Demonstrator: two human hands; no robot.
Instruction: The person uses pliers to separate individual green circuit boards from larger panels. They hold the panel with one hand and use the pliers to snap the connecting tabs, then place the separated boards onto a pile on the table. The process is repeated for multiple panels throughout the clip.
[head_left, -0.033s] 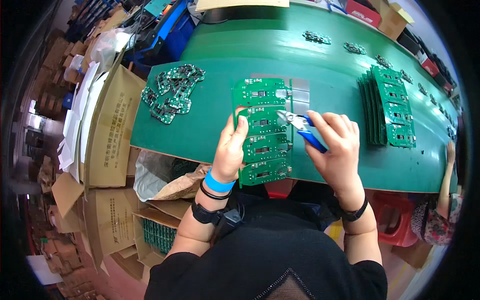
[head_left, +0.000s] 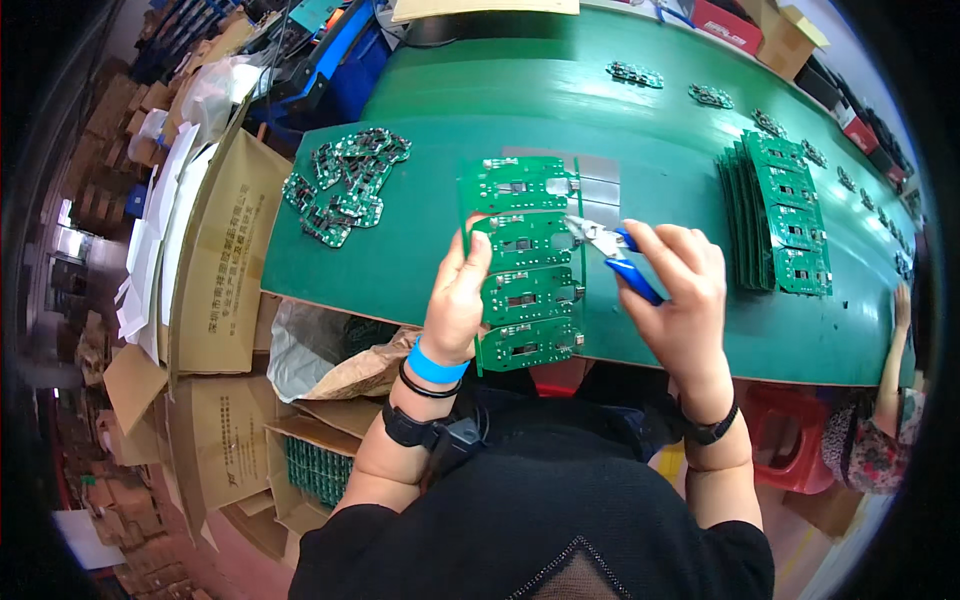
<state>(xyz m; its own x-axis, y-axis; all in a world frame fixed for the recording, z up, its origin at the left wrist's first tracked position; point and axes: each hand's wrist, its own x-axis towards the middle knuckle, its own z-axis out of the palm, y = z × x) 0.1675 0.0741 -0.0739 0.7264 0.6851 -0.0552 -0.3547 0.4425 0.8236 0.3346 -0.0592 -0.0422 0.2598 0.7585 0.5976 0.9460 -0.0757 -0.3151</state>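
My left hand point(head_left: 458, 300) is closed on the left edge of a green circuit board panel point(head_left: 520, 283), its thumb lying over the front. The panel is made of several joined boards with small parts on them. In my right hand point(head_left: 685, 295) are blue-handled flush cutters point(head_left: 603, 241). Their jaw tips are at the panel's right edge, near the gap between the top two boards; whether they touch it I cannot tell. Behind the panel's upper right, a grey flat plate point(head_left: 600, 190) lies on the green table point(head_left: 430, 110).
Loose circuit boards point(head_left: 345, 185) are piled at the table's left. Upright panels point(head_left: 785, 215) stand stacked on the right, with small board groups point(head_left: 710, 95) spaced beyond. A cardboard box point(head_left: 235, 260) flanks the left edge. Another person's arm point(head_left: 893, 350) reaches in at far right.
The cutters and my right hand have shifted slightly right. The upper end of the panel has tilted a little to the left in my left hand.
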